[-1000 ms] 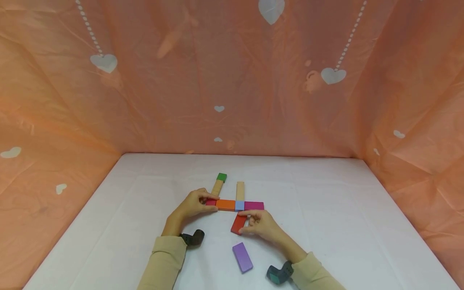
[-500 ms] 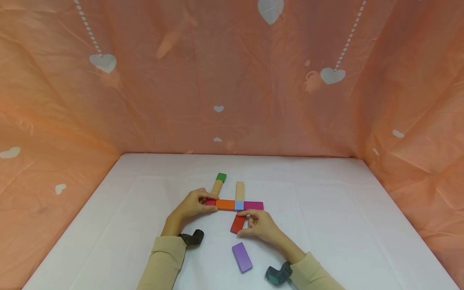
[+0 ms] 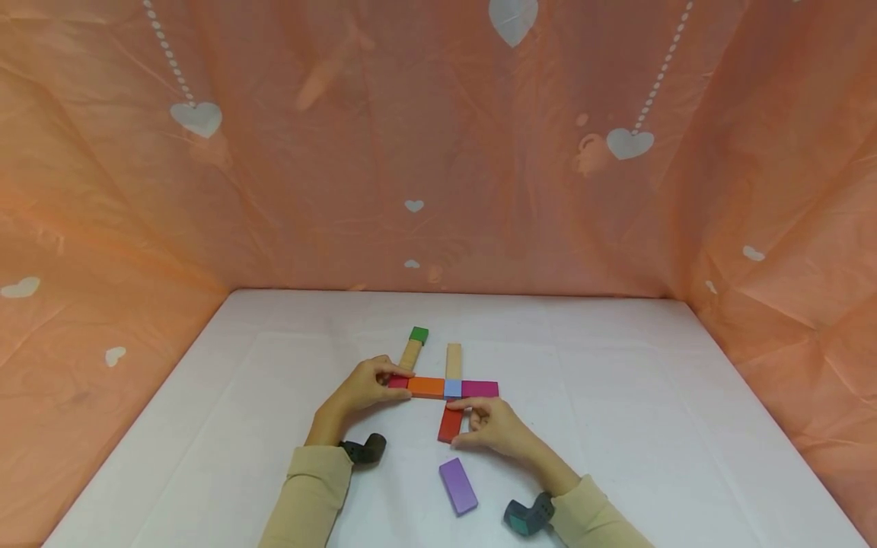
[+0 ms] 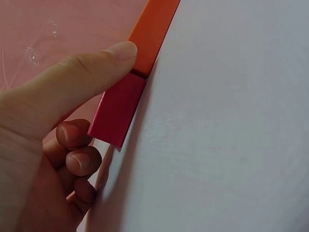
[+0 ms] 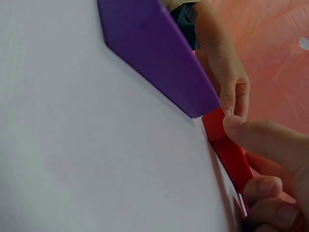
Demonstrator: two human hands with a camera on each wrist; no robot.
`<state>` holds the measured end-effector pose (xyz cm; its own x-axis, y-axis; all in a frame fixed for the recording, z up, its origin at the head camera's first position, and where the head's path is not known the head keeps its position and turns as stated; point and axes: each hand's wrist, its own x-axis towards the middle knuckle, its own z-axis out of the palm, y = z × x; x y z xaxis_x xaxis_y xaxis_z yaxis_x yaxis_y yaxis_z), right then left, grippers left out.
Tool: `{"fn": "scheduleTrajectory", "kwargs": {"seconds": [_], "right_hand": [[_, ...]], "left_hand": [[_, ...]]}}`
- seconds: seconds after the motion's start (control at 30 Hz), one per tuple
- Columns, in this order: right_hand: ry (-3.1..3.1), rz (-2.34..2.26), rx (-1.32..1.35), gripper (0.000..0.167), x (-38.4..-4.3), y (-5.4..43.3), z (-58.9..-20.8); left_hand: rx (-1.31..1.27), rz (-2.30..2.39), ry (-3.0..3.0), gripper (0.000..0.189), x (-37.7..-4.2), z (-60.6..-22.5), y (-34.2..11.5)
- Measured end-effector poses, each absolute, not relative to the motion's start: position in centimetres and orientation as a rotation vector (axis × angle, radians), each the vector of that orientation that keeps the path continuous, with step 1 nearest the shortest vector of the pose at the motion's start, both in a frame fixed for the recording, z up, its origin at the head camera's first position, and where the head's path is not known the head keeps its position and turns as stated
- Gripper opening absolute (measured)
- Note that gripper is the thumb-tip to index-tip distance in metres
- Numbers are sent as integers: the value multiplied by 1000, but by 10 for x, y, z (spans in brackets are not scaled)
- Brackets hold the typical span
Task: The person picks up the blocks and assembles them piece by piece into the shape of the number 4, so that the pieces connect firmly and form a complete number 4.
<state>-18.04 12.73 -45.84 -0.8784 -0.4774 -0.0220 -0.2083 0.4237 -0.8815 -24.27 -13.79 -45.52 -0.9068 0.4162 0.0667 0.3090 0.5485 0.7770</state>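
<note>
My left hand (image 3: pixel 364 384) holds the left end of a row of flat blocks, its thumb and forefinger around a crimson block (image 4: pixel 119 110). The thumb tip lies at the seam where an orange block (image 3: pixel 426 388) meets it. Farther right in that row come a small light blue block (image 3: pixel 453 389) and a magenta block (image 3: pixel 480 389). Between the thumb and forefinger of my right hand (image 3: pixel 495 427) is a red block (image 3: pixel 449 425), pinched lengthwise. Its far end sits close below the light blue block, partly behind the forefinger.
Behind the row, a plain wooden block (image 3: pixel 454 361) extends back from the light blue one. Another plain wooden strip (image 3: pixel 410 355) slants away, with a green block (image 3: pixel 419 335) at its far end. A purple block (image 3: pixel 458 487) lies nearer me on the white table (image 3: pixel 617 426).
The red block has turned slightly under my right hand, its near end swinging a little right so it points straighter toward the row. My left hand stays put.
</note>
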Motion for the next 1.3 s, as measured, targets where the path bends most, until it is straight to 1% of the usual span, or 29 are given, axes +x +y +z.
{"fn": "scheduleTrajectory", "kwargs": {"seconds": [0.47,1.0,1.3], "right_hand": [[2272,-1424,-636,53,-186,135,-460],[2235,-1465,-681,50,-187,138,-462],[2213,-1487,-678,47,-187,138,-461]], "left_hand": [[627,1292,2653,33,-243,-456,-138],[577,1269,2647,34,-244,-456,-137],[592,1254,2664,33,-244,-456,-137]]}}
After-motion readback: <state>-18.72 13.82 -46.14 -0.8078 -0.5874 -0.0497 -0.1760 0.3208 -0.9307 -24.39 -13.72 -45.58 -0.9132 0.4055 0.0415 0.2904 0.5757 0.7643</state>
